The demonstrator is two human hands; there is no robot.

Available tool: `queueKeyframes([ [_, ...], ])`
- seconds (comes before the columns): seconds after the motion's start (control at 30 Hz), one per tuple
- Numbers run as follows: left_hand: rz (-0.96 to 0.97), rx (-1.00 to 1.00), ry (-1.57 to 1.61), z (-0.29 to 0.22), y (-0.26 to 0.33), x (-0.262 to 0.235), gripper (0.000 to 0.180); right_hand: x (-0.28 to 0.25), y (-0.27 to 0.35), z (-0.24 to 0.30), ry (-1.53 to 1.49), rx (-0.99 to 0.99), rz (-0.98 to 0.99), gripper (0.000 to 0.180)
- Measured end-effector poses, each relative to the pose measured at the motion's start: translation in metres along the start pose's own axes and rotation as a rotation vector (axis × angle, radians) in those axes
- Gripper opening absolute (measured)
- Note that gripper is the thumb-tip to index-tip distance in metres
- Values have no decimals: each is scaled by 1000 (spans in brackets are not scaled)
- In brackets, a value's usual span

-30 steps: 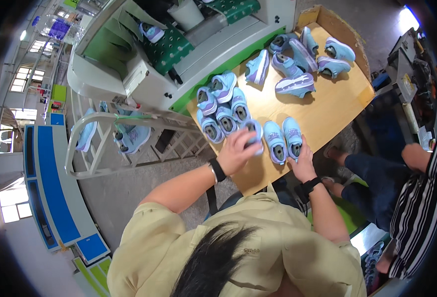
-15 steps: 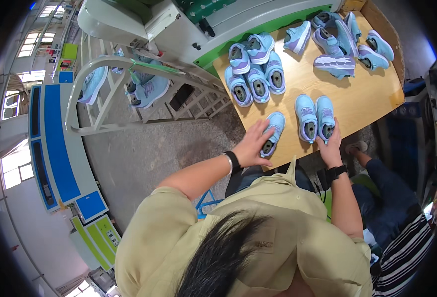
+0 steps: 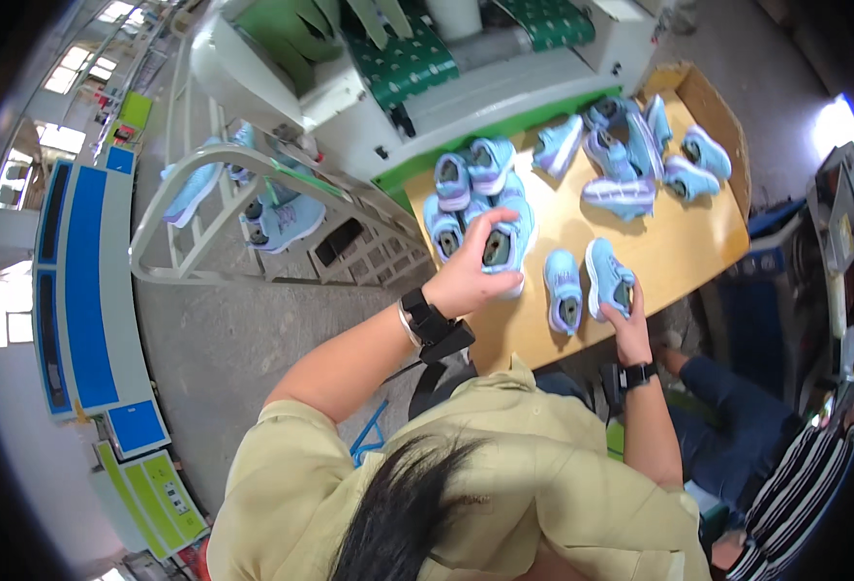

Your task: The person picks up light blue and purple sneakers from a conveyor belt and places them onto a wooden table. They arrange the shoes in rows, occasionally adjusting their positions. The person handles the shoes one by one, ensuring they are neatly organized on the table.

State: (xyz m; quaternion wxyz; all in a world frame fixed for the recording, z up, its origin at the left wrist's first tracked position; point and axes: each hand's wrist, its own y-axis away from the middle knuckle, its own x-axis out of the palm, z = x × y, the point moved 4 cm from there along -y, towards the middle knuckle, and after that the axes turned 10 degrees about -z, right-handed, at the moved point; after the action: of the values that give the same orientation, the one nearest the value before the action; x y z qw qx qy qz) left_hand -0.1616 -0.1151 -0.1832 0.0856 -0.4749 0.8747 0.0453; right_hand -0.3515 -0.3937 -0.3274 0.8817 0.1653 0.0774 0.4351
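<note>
My left hand [image 3: 473,266] is closed round a light blue sneaker [image 3: 516,240], lifted in front of the stacked shoes at the table's left. Dark inserts show in the openings of several shoes. My right hand [image 3: 628,324] grips the heel end of another light blue sneaker [image 3: 605,271], which is tilted so that its white sole edge shows. Between the two hands a single blue sneaker [image 3: 564,290] stands on the wooden tabletop [image 3: 679,242], toe pointing away from me. Behind my left hand, several matching sneakers [image 3: 452,179] sit bunched, some on top of others.
More blue sneakers [image 3: 625,198] lie loosely at the table's far right, beside a cardboard side [image 3: 717,111]. A green and white machine [image 3: 485,126] borders the far edge. Left of the table stands a metal rack [image 3: 224,213] with shoes. Another person's leg [image 3: 737,387] is close on the right.
My left hand has raised its sneaker and carried it away from me towards the stack. The right-hand sneaker has tipped and parted from its neighbour. The whole view has shifted.
</note>
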Motion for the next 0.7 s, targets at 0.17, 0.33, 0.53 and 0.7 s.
queueKeyframes([
  [0.17, -348, 224, -176, -52, -75, -53, 77, 39, -44, 116, 125, -328, 57, 87],
  [0.33, -681, 573, -443, -71, -153, -107, 76, 125, -121, 263, 193, -818, 46, 79],
  [0.53, -729, 350, -688, -18, -255, -170, 83, 244, -257, 317, 440, -1215, -139, 69],
  [0.7, -689, 299, -497, -25, -194, -145, 78, 220, -265, 269, 142, -862, 48, 61],
])
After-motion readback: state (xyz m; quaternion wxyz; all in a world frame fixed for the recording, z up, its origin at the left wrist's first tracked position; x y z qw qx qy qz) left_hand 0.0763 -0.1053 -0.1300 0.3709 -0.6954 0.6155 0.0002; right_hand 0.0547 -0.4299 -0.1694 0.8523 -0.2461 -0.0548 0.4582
